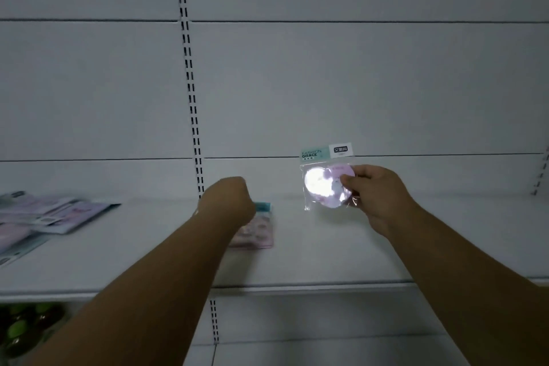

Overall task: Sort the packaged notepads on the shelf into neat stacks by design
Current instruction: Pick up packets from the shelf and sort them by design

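**Two hands at the shelf, one raised pack, one flat pack, one loose pile**

Two bare hands reach over the white shelf (pixel 326 258). The right hand (pixel 377 193) pinches one packaged notepad (pixel 325 180) by its right edge, thumb on the front, and holds it upright above the shelf's back edge, clear of the surface. This pack is a clear plastic sleeve with a teal-and-white header card at the top; inside sits a rounded pale pad in pink and lilac, washed out by glare on the plastic, so its design is hard to read.

The left hand (pixel 228 202) is seen from the back, knuckles up, over a second pack (pixel 258 229) that lies flat near the middle of the shelf. That pack shows a teal header and a pink patterned pad. The fingers are hidden behind the hand, so I cannot tell whether they grasp it.

At the shelf's left edge lies one loose pile of packs (pixel 44 217), overlapping and askew, in pale lilac, pink and light blue; their exact number is unclear.

Below the shelf's front left corner, several blurred green round items (pixel 20 330) sit on a lower level.
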### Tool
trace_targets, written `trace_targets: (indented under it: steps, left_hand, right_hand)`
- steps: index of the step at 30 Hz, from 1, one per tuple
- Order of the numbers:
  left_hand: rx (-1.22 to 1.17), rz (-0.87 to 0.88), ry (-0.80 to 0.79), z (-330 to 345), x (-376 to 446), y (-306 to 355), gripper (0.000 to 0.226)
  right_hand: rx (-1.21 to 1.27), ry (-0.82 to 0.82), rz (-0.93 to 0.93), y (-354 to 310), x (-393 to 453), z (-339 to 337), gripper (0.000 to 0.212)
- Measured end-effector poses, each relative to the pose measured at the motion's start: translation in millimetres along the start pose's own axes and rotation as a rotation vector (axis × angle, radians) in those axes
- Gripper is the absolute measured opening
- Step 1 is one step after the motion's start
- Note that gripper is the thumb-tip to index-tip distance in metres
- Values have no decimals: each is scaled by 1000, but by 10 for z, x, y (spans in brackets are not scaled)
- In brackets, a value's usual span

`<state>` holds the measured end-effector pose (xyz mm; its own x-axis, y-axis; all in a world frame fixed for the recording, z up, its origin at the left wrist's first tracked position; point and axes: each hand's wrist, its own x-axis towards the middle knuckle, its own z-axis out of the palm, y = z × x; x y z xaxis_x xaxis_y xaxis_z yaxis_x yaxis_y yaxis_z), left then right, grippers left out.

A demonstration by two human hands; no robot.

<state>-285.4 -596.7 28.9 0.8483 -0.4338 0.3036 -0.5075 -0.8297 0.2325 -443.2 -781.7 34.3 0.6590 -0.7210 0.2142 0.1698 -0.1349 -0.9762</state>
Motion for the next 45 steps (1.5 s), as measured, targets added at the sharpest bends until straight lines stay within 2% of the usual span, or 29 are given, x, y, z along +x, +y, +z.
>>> trace_targets:
  steps: [2, 4, 5, 7, 10, 14, 18, 21, 26, 32, 38, 45]
  left_hand:
    - [-349, 99, -12, 3, 82, 313, 22]
    - [-845, 102, -196, 0, 123, 648, 31]
    - [-1007, 81, -284, 3, 138, 784, 31]
    - [-1106, 87, -350, 62, 189, 977, 25]
    - [-1062, 95, -313, 231, 258, 1148, 14]
    - [-792, 86, -334, 476, 369, 1290, 18]
    - [-497, 68, -311, 692, 528, 1341, 16]
    - [-366, 56, -315, 788, 609, 1351, 18]
    - [-130, 83, -228, 813, 596, 1308, 29]
    - [-84, 97, -107, 572, 488, 1023, 30]
    - [-44, 3, 45, -98, 130, -2, 30]
    - [38, -161, 122, -778, -623, -2173, 30]
  right_hand:
    - [-27, 1, 8, 18, 17, -90, 12]
    - [-72, 8, 28, 17, 34, -194, 13]
    - [-91, 19, 40, 18, 41, -256, 16]
    - [-112, 40, 60, 26, 44, -389, 17]
    - [-200, 70, 101, 99, 62, -547, 13]
    - [-445, 77, 189, 295, 240, -611, 22]
    - [-812, -32, 143, 394, 452, -549, 24]
    - [-954, -99, 106, 417, 531, -527, 33]
    - [-1212, -149, -34, 422, 586, -533, 30]
    - [-1135, -156, -383, 108, 510, -142, 48]
    - [-1091, -241, -587, -419, 62, 912, 49]
    - [-1066, -408, -721, -813, -804, 2630, 49]
